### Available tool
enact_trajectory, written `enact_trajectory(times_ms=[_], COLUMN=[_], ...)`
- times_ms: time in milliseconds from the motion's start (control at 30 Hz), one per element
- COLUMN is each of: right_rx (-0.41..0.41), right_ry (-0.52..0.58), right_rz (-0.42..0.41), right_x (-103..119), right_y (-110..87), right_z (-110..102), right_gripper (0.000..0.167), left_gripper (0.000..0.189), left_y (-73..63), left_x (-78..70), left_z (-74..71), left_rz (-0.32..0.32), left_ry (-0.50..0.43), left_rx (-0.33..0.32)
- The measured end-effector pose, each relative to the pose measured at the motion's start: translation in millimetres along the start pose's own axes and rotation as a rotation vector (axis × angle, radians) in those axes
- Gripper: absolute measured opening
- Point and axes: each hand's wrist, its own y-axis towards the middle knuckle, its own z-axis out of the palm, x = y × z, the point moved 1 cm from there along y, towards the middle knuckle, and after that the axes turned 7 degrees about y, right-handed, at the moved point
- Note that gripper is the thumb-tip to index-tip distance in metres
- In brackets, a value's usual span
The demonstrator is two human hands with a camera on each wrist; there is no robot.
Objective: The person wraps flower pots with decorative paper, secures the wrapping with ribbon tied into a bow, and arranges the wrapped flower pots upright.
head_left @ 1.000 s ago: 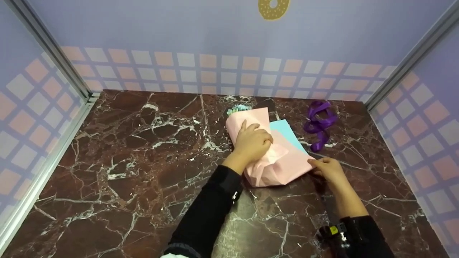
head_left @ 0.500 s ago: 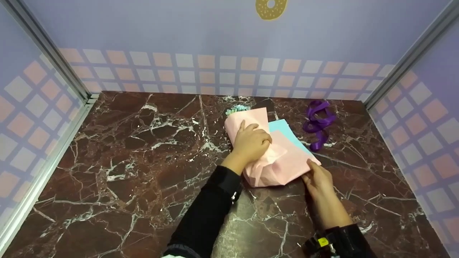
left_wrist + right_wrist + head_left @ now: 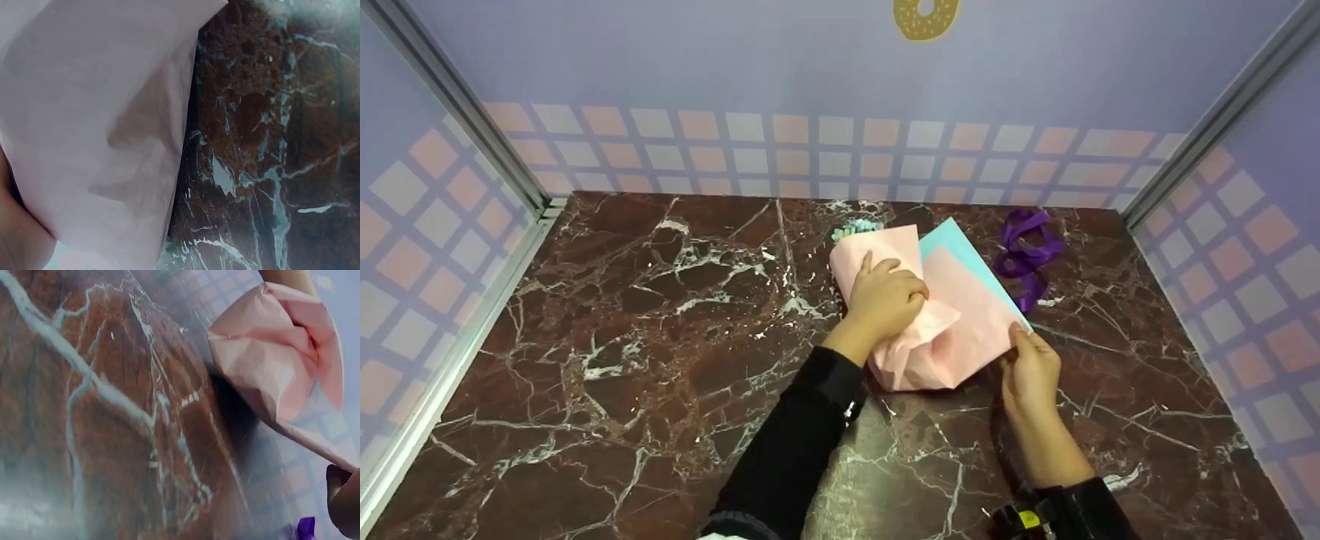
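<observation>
A sheet of pink wrapping paper (image 3: 964,337) with a blue side (image 3: 982,259) is partly wrapped round a bunch of light blue and green flowers (image 3: 857,228), whose heads show past its far edge. My left hand (image 3: 887,298) rests on the folded pink part and presses it down. In the left wrist view, pink paper (image 3: 84,112) hides most of the bundle. My right hand (image 3: 1033,371) pinches the paper's right corner between thumb and fingers. The lower end of the paper is crumpled, and the right flap is raised in the right wrist view.
A curled purple ribbon (image 3: 1030,251) lies at the back right, close beyond the paper. The dark marble-patterned table (image 3: 660,375) is bounded by a tiled-pattern back wall (image 3: 772,142) and side panels.
My right hand has shifted its hold along the paper's right edge and lifted that flap, so its blue corner reaches further back. The left hand has stayed in place.
</observation>
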Motion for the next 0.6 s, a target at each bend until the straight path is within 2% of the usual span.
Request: enact_trajectory(times_ms=[133, 333, 600], right_rx=[0.037, 0.104, 0.105], right_ry=[0.027, -0.025, -0.025], right_rz=[-0.045, -0.084, -0.095], right_x=[1.3, 3.9, 3.6], right_y=[-7.0, -14.1, -19.5], right_z=[8.5, 18.0, 25.8], right_gripper=[0.029, 0.028, 0.026], left_gripper=[0.032, 0.03, 0.033], left_y=[0.1, 0.4, 0.3], left_x=[-0.6, -0.3, -0.1], left_z=[-0.3, -1.2, -1.9], left_rz=[-0.006, -0.02, -0.003], left_ry=[-0.013, -0.021, 0.009], left_rx=[0.0, 0.012, 0.046])
